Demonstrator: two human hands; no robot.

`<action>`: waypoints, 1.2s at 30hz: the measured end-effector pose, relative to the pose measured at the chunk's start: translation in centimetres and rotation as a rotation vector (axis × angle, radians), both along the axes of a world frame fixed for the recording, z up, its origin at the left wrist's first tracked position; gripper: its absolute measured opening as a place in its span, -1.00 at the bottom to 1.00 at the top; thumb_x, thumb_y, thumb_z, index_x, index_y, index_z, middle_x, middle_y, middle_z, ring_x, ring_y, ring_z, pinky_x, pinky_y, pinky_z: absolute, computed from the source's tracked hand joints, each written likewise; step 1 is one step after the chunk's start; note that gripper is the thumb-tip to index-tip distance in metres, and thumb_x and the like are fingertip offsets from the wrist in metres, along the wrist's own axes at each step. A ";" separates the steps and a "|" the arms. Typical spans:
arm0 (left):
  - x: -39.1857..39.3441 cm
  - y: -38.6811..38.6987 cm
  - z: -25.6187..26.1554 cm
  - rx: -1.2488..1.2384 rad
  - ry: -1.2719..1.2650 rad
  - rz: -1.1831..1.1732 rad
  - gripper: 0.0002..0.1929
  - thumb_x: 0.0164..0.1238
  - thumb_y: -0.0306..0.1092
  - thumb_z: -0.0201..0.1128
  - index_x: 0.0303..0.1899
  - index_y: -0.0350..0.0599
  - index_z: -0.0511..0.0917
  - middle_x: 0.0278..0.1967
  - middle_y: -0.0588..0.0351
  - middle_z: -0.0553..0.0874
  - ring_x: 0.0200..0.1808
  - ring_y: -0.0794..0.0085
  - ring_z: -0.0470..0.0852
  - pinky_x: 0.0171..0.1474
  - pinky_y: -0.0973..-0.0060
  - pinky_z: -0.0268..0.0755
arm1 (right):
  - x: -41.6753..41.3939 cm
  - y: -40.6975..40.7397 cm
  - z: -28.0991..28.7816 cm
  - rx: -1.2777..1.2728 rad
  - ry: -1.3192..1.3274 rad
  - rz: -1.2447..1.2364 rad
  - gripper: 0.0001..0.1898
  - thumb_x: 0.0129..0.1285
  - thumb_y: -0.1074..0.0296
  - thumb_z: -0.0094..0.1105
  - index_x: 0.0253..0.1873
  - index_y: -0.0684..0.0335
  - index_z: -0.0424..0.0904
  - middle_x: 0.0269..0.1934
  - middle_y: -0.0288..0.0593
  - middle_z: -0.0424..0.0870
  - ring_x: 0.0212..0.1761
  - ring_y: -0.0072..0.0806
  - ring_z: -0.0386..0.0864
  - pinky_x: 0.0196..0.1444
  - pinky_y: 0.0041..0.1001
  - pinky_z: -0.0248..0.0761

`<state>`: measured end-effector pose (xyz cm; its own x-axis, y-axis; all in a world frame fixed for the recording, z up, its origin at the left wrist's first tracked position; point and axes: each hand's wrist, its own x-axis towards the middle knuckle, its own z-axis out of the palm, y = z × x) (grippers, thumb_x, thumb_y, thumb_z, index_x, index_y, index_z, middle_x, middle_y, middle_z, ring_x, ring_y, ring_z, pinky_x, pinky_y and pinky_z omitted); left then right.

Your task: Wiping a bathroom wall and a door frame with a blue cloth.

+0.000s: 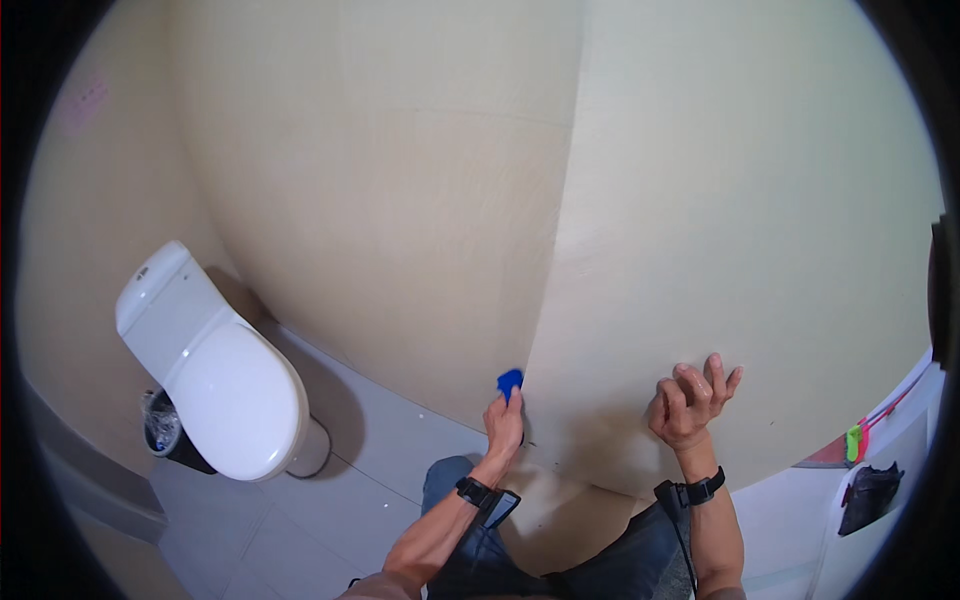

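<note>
My left hand [504,431] holds a small blue piece [510,381], perhaps a cloth or a scraper. It lies against the beige wall [420,247] close to the vertical line where the wall meets a paler panel [675,225]. My right hand [694,405] is in front of the lower part of that panel, fingers apart and partly curled, with nothing in it. Its fingers look wet. Whether the fingertips touch the panel I cannot tell. Both wrists wear black straps with small devices.
A white toilet [240,397] with its lid down stands at left, beside a black lined bin [165,427]. Grey floor tiles [360,517] lie below. On the right are bright green and pink cleaning tools [855,442] and a crumpled black bag-like thing [870,499].
</note>
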<state>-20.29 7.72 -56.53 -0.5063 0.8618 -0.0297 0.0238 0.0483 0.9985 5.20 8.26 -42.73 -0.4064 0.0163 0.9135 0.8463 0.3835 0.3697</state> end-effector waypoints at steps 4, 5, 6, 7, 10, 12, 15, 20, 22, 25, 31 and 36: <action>-1.4 0.0 14.3 0.433 0.138 -0.035 -0.48 0.61 -0.01 0.05 -0.45 -0.29 0.33 -0.59 0.18 0.26 -0.44 0.55 0.24 -0.43 0.32 0.13 | -0.5 0.2 -0.1 -0.015 0.033 0.046 -0.88 0.08 0.49 0.10 -0.34 0.04 0.56 0.04 -0.26 0.58 0.48 -0.02 0.30 0.62 0.19 -0.23; -1.1 0.3 17.9 0.530 0.143 -0.043 -0.48 0.62 -0.01 0.04 -0.46 -0.28 0.31 -0.58 0.18 0.24 -0.44 0.55 0.23 -0.44 0.31 0.10 | -0.3 0.3 -0.4 -0.024 0.042 0.051 -0.85 0.07 0.50 0.11 -0.32 0.03 0.58 0.03 -0.29 0.61 0.48 -0.08 0.31 0.62 0.18 -0.23; -0.7 0.8 21.6 0.608 0.192 -0.033 -0.48 0.62 0.00 0.04 -0.47 -0.28 0.30 -0.58 0.19 0.23 -0.44 0.55 0.22 -0.44 0.32 0.10 | 0.0 0.3 -0.4 -0.012 0.050 0.051 -0.85 0.07 0.50 0.11 -0.32 0.03 0.58 0.03 -0.29 0.61 0.48 -0.08 0.31 0.62 0.18 -0.23; -0.4 1.3 25.1 0.683 0.244 -0.018 -0.47 0.62 0.00 0.04 -0.47 -0.28 0.29 -0.58 0.19 0.23 -0.44 0.55 0.22 -0.44 0.32 0.10 | 0.2 0.1 -0.5 -0.022 0.046 0.040 -0.85 0.06 0.51 0.12 -0.32 0.04 0.58 0.03 -0.30 0.61 0.46 -0.09 0.34 0.62 0.18 -0.21; -0.8 3.4 33.5 0.883 0.246 -0.038 -0.47 0.60 0.00 0.06 -0.48 -0.28 0.27 -0.57 0.19 0.23 -0.43 0.55 0.21 -0.42 0.33 0.11 | 0.4 0.0 -0.7 -0.028 0.053 0.056 -0.84 0.05 0.53 0.13 -0.31 0.06 0.59 0.03 -0.30 0.63 0.43 -0.12 0.39 0.61 0.18 -0.19; -1.0 4.3 39.4 1.021 0.228 -0.045 -0.48 0.59 -0.01 0.07 -0.49 -0.27 0.30 -0.57 0.19 0.27 -0.42 0.55 0.22 -0.40 0.34 0.14 | 0.0 -0.1 -0.1 -0.024 0.063 0.075 -0.84 0.05 0.54 0.14 -0.31 0.07 0.60 0.03 -0.30 0.64 0.42 -0.13 0.42 0.61 0.17 -0.17; -1.5 6.0 46.6 1.204 0.251 -0.041 -0.50 0.58 -0.03 0.09 -0.50 -0.26 0.34 -0.55 0.22 0.37 -0.40 0.54 0.26 -0.36 0.38 0.19 | -0.4 -0.6 0.3 -0.039 0.055 0.068 -0.84 0.05 0.55 0.14 -0.31 0.07 0.62 0.01 -0.29 0.65 0.38 -0.15 0.47 0.61 0.15 -0.15; -5.0 10.1 57.7 1.379 0.392 -0.184 -0.67 0.62 -0.07 0.04 -0.30 -0.07 0.52 -0.46 0.35 0.46 -0.39 0.52 0.39 -0.32 0.45 0.25 | -1.8 0.0 0.7 -0.023 0.065 0.139 -0.85 0.06 0.55 0.17 -0.32 0.08 0.63 -0.02 -0.30 0.68 0.36 -0.18 0.51 0.60 0.11 -0.11; -3.6 9.3 59.9 1.363 0.295 -0.175 -0.68 0.62 -0.08 0.04 -0.30 -0.07 0.51 -0.39 0.29 0.47 -0.32 0.52 0.38 -0.23 0.43 0.29 | -1.6 0.2 1.2 -0.036 0.066 0.126 -0.85 0.06 0.55 0.17 -0.32 0.08 0.63 -0.02 -0.30 0.68 0.35 -0.18 0.51 0.60 0.11 -0.11; -2.2 7.8 55.3 1.267 0.162 -0.204 -0.67 0.63 -0.10 0.04 -0.11 -0.21 0.55 -0.22 0.15 0.59 -0.17 0.47 0.47 -0.07 0.40 0.38 | -1.1 -0.4 2.2 -0.057 0.062 0.081 -0.85 0.05 0.55 0.18 -0.32 0.08 0.63 -0.02 -0.30 0.68 0.35 -0.19 0.52 0.60 0.11 -0.11; -1.8 5.6 36.0 1.066 0.155 -0.040 -0.66 0.62 -0.11 0.11 -0.20 -0.24 0.57 -0.36 0.35 0.50 -0.29 0.64 0.35 -0.23 0.55 0.29 | -1.6 -0.4 2.5 -0.033 0.076 0.103 -0.83 0.01 0.55 0.21 -0.32 0.07 0.63 -0.02 -0.33 0.68 0.34 -0.21 0.53 0.60 0.09 -0.11; -0.2 1.4 20.0 0.670 0.263 0.051 -0.53 0.64 -0.04 0.02 -0.26 -0.39 0.50 -0.53 0.17 0.45 -0.41 0.51 0.35 -0.36 0.34 0.26 | -1.5 -0.6 2.2 -0.052 0.090 0.086 -0.83 -0.01 0.56 0.23 -0.33 0.06 0.63 -0.04 -0.34 0.68 0.34 -0.23 0.53 0.61 0.07 -0.12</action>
<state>-20.53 9.10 -36.49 -0.4645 0.6272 0.6252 0.2813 -0.5649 0.7757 3.71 7.70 -40.48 -0.3250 0.0336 0.9451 0.8382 0.4730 0.2715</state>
